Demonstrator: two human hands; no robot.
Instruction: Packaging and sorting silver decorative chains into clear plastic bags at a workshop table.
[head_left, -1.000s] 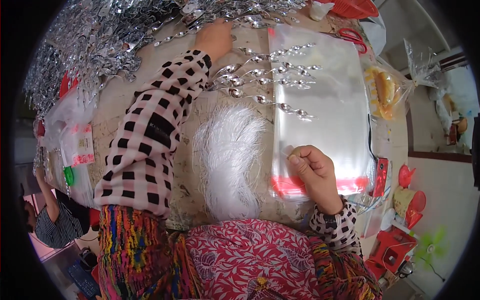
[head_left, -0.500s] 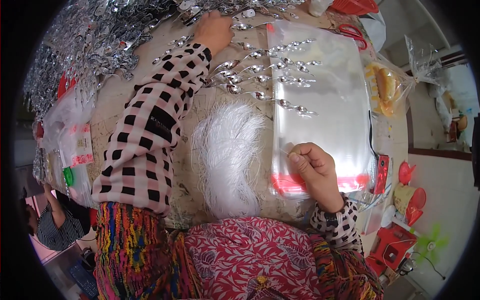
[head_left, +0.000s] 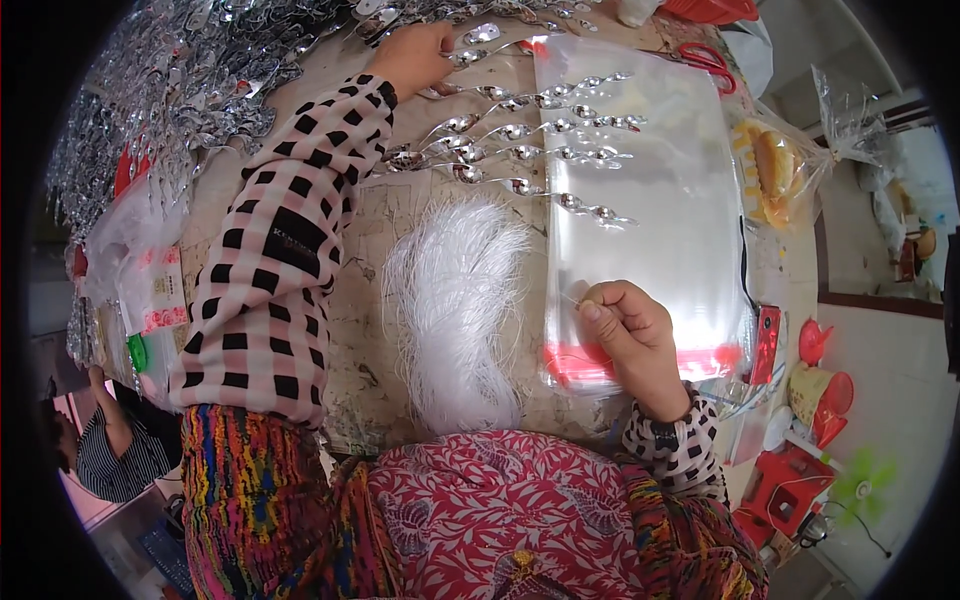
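Observation:
My left hand [head_left: 415, 58] reaches to the far edge of the work area, its fingers closed at the near end of a shiny silver twisted spiral [head_left: 468, 57]. Just nearer lie several more silver spirals [head_left: 520, 152] side by side, their tips over a stack of clear plastic bags [head_left: 650, 240]. My right hand [head_left: 640, 335] rests over the red-edged near end of those bags. Its thumb and forefinger pinch a thin pale strand, only faintly seen. Between my arms lies a loose bundle of white threads [head_left: 460, 320].
A large heap of silver spirals [head_left: 190, 90] covers the far left. Red-handled scissors [head_left: 706, 62] lie beyond the bags; bagged bread [head_left: 775, 170] and a red box-like object [head_left: 764, 345] sit to the right. Another person [head_left: 120, 445] is at the lower left.
My left hand has shifted slightly left, and the spiral at its fingers has slid left too. A few spirals in the row have moved slightly. My right hand stays in place.

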